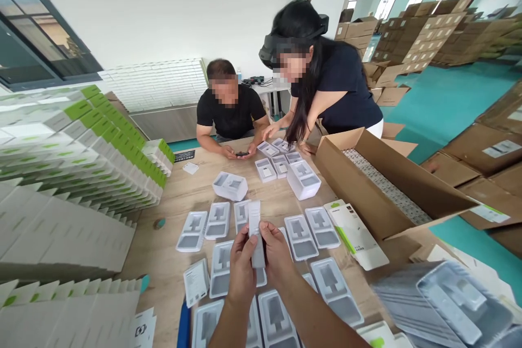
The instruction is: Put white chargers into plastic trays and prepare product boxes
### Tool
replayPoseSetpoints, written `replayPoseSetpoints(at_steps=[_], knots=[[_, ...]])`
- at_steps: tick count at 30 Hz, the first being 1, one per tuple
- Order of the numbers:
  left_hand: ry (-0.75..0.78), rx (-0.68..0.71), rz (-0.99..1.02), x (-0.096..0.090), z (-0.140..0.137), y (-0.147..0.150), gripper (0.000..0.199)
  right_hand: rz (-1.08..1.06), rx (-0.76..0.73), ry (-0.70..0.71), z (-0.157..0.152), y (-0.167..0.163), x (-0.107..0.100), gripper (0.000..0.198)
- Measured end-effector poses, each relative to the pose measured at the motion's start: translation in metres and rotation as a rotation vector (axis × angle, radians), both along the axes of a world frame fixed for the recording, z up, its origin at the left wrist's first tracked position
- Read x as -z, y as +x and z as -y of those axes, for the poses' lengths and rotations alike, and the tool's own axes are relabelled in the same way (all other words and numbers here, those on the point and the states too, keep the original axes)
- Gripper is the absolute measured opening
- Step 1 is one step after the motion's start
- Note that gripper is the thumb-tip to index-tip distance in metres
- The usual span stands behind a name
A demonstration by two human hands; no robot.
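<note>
Over the middle of the wooden table, my left hand and my right hand are both closed on a narrow white stack. It is held upright on edge and looks like nested plastic trays; its far side is hidden. Several pale plastic trays with moulded hollows lie in rows under and around my hands. My forearms cover some of them. A short pile of printed white cards lies left of my left hand.
White and green boxes are stacked along the left. An open carton stands right, near a flat box sleeve and a tall tray stack. Across the table, one person holds a dark object; another leans over trays.
</note>
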State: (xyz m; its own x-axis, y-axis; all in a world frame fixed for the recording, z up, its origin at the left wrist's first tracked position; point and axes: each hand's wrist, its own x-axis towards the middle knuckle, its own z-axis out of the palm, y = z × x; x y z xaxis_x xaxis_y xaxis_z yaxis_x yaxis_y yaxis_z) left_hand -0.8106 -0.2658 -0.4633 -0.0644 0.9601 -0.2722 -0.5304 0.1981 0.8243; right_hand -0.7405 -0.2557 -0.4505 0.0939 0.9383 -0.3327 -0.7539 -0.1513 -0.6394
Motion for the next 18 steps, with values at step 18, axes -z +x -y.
replayPoseSetpoints(at_steps=[18], knots=[[-0.019, -0.328, -0.884, 0.019, -0.041, -0.074, 0.026, 0.972, 0.149, 0.015, -0.032, 0.008, 0.024, 0.032]])
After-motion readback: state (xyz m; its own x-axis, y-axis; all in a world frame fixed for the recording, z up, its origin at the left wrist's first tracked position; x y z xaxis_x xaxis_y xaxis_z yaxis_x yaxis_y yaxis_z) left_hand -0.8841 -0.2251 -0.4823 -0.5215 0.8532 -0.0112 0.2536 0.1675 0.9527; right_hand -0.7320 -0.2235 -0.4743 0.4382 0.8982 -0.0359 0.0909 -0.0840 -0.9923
